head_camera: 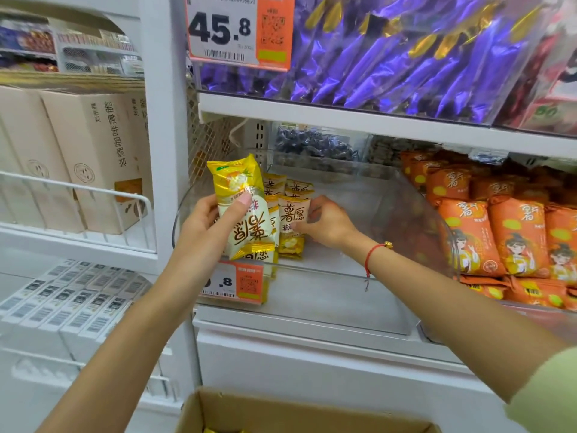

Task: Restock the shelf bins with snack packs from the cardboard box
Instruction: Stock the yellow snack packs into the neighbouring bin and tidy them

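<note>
a: snack packs (292,214), yellow and cream, stand in a short row at the left end of the clear shelf bin (359,295); most of the bin floor to their right is bare. how are the hands placed?

b: left hand (204,225) grasps a small bunch of packs (246,210) at the bin's front left corner, thumb curled over the top one, upside down by its print. right hand (324,223) reaches inside the bin, fingers curled round the front pack of the row.

a: risks, as a judgement?

b: the standing packs have nothing bracing them on the right; if the right hand lets go early, the row would likely topple into the bare floor. the left bunch is fanned loosely, so a lower pack could slip out and fall past the bin's front lip. an inverted pack may be shelved facing wrong.

a: counts?

b: hands, two. packs in the left hand, at least two, exact number unclear. packs standing in the bin, about five visible, some hidden. cardboard box (299,414), one, at bottom edge. red cord bracelet (373,256), one, on the right wrist. price tags (240,29), two.
</note>
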Demonstrator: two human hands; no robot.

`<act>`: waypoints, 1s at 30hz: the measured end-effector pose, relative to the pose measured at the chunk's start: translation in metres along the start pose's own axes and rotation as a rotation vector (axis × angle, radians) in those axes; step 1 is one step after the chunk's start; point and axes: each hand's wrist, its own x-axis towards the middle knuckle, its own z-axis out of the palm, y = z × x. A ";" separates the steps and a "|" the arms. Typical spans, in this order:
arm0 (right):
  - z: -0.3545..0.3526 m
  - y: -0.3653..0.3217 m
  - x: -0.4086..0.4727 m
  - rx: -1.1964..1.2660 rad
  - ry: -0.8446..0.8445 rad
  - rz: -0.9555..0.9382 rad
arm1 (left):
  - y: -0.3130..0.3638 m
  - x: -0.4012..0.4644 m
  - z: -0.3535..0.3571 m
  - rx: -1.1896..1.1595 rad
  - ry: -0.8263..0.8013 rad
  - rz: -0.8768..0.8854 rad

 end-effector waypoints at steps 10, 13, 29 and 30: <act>-0.053 -0.055 -0.106 0.772 -0.349 0.005 | 0.010 -0.015 0.031 -0.247 -0.053 0.117; -0.054 -0.053 -0.125 1.019 -0.340 -0.027 | 0.011 -0.023 0.050 -0.226 -0.030 0.137; -0.031 -0.022 -0.039 -0.128 0.063 -0.182 | -0.068 -0.019 -0.022 1.151 0.152 0.709; -0.025 -0.025 -0.038 -0.156 0.054 -0.203 | -0.069 -0.020 -0.022 1.143 0.151 0.721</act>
